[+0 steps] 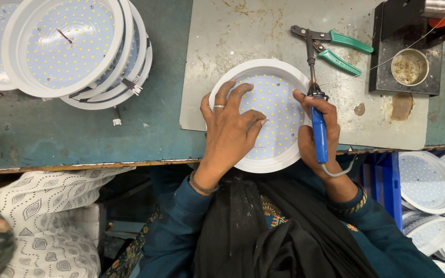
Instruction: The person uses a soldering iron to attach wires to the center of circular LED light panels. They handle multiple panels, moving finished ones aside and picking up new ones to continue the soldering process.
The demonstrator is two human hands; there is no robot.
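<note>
**Hand flat on the lamp, iron held at its right rim**

We press our left hand (228, 128) flat on the round lamp (271, 103), fingers spread and unclenched over its dotted board, gripping nothing; the weight seems meant to keep the lamp from turning. Our right hand (319, 123) is closed round the blue handle of the iron (319, 131), held like a pen with the dark shaft pointing away from us, along the lamp's right rim. Whether the tip touches anything we cannot tell. A grey cord leaves the handle's near end and curls under the wrist.

The lamp lies on a grey metal sheet (207, 62), its near rim overhanging the bench edge (78, 166) toward our lap, so it has little support there. To the right of the shaft, just beyond the lamp, lie green-handled pliers (336, 46), close enough to crowd the iron's far end. Further right stands a black block (403, 31) with a small crusted cup (409, 67), and a thin wire runs from it toward the iron.

Far left, a stack of like lamps (73, 49) sits well apart, leaving bare green bench between. More lamps (433, 190) fill a blue crate below right.
</note>
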